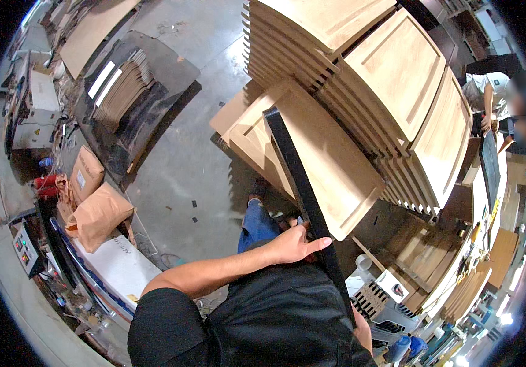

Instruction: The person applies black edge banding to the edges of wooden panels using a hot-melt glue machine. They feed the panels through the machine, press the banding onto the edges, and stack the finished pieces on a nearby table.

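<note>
A long, narrow black panel (303, 183), seen nearly edge-on, slants from the middle of the view down to my right side. My left hand (295, 243) grips it near its middle, with the thumb stretched across the black edge. Something small and pale pokes out by those fingers, too small to name. Lower down, my right hand (362, 332) is closed against the same panel; most of its fingers are hidden. Just beyond the panel lies a light wooden door panel (336, 165) with a recessed centre, on top of a low pile.
Tall stacks of similar wooden panels (391, 67) stand ahead to the right. A dark platform (177, 67) carrying thin strips is at far left. Brown paper sacks (101, 214) rest near a white box (116, 269). Another person (489, 92) works at far right.
</note>
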The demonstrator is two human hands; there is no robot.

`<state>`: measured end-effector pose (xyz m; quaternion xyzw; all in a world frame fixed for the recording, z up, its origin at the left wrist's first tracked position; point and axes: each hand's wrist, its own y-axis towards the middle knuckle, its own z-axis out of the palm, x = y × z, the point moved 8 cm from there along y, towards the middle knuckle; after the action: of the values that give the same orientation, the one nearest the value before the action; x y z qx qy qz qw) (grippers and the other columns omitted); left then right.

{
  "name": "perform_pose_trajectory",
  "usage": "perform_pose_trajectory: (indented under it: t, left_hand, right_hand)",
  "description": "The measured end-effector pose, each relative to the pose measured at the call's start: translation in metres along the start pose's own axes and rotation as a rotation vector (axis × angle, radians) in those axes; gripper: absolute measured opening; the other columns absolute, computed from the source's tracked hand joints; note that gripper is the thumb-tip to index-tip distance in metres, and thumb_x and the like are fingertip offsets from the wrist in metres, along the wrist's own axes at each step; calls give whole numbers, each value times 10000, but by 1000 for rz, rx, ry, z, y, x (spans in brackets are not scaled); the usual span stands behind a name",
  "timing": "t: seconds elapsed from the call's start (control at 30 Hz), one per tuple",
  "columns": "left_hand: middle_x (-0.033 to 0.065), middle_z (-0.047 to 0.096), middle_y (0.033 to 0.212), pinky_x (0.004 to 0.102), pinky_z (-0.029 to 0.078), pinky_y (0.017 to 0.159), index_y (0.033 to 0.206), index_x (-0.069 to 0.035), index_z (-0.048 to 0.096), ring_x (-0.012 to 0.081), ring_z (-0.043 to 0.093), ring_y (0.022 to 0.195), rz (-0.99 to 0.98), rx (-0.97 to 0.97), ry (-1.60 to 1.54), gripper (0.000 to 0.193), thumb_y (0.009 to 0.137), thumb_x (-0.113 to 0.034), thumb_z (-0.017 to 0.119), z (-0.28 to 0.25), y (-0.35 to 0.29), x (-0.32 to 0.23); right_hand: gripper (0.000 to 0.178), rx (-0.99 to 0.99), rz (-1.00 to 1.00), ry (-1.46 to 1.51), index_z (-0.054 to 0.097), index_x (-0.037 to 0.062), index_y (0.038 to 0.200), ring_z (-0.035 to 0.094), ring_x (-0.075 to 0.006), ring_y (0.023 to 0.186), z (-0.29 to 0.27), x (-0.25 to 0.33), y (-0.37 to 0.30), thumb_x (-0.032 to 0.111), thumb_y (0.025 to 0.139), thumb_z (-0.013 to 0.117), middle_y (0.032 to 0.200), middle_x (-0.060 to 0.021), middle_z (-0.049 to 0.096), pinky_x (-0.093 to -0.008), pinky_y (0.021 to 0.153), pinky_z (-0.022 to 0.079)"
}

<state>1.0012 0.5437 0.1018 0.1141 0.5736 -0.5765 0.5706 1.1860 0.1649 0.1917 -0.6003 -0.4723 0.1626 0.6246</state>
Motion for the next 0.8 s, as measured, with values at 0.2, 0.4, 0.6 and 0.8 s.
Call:
perform_pose_trajectory:
  t: [0.2, 0.4, 0.6, 0.8]
  left_hand:
    - [187, 730, 1332, 351, 583, 978, 1509, 105, 487, 222, 722, 1127, -79, 16, -31, 770, 1081, -497, 705, -6, -1, 1]
    - [73, 705, 884, 318, 541, 681, 1272, 97, 636, 124, 617, 756, 42, -58, -57, 720, 1039, -577, 735, -8, 10, 17]
    - [78, 708, 862, 324, 553, 705, 1250, 69, 657, 147, 641, 774, -46, -15, 117, 723, 1034, -618, 716, -14, 17, 27]
    - [129, 752, 1085, 377, 612, 805, 1325, 73, 644, 199, 704, 908, 128, -372, -60, 735, 1011, -581, 762, -100, 13, -12]
  right_hand:
    - [530, 20, -42, -352, 548, -21, 1582, 634, -205, 1345, 29, 28, -14, 147, 1083, 609, 1509, -92, 660, -331, 1120, 474]
    - [627, -155, 349, -245, 680, 149, 1475, 664, -186, 1207, -5, -16, 14, 583, 1027, 733, 1377, -12, 717, -406, 932, 543]
    - [687, -141, 599, -71, 694, 187, 1401, 669, -238, 1115, -95, -146, 76, 690, 941, 781, 1299, -36, 717, -528, 897, 526]
    - [1085, -178, 662, -326, 589, 64, 1567, 594, -436, 1380, -114, -158, 77, 889, 866, 672, 1550, -148, 623, -695, 1011, 511]
